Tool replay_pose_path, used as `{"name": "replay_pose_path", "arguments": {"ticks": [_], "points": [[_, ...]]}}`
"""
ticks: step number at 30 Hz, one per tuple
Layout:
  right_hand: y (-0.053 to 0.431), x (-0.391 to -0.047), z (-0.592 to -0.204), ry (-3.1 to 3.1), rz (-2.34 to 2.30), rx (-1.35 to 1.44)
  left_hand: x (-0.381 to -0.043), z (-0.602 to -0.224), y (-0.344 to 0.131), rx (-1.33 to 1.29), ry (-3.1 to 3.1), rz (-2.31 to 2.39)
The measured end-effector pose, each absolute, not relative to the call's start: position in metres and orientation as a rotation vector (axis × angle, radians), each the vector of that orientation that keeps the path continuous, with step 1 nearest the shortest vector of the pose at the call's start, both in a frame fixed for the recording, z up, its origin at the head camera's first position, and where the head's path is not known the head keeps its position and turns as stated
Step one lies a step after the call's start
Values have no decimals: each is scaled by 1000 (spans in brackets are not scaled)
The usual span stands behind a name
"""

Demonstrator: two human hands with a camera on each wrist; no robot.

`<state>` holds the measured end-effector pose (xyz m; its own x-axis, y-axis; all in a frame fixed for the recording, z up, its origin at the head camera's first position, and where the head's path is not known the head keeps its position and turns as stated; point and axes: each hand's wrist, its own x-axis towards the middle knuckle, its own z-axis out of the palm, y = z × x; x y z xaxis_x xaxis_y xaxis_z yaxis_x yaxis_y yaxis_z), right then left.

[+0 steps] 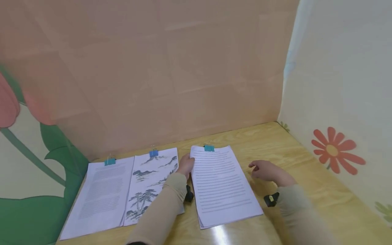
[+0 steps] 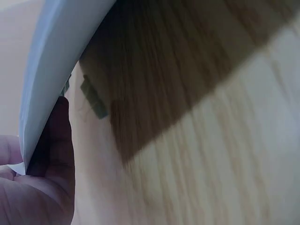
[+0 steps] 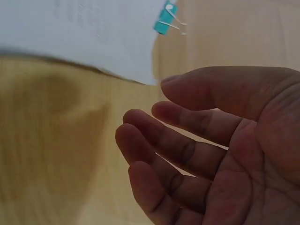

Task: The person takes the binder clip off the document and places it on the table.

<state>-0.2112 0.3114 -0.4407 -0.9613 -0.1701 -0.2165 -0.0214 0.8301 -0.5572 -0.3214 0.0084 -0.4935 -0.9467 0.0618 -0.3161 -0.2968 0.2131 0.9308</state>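
A stack of printed sheets with a teal binder clip at its top is held by my left hand at its upper left edge. In the left wrist view the fingers lie under the sheets and the thumb is on the other side, with the wooden tabletop below the raised paper. My right hand is off the stack's right side, holding nothing. Its fingers are loosely bent in the right wrist view, the thumb tip close to the paper's corner.
Left of the stack lie a clipped ink-landscape print with a blue binder clip and a clipped text stack with a teal clip. A brown-papered wall rises behind the wooden table; a flower-painted wall stands right.
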Motion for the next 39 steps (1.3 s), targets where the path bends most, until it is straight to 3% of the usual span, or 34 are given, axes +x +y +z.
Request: {"name": "replay_pose_path", "arguments": {"ticks": [8, 15, 20, 39], "points": [[293, -247, -416, 2904, -746, -235, -322, -494, -1, -286, 2173, 1846], [260, -301, -434, 3003, -582, -440, -312, -498, 6, -275, 2147, 1913], [245, -324, -445, 2971, -599, -440, -305, -502, 13, -266, 2111, 1935], [228, -356, -462, 2817, -728, -449, -297, -504, 12, -274, 2131, 1945]]}}
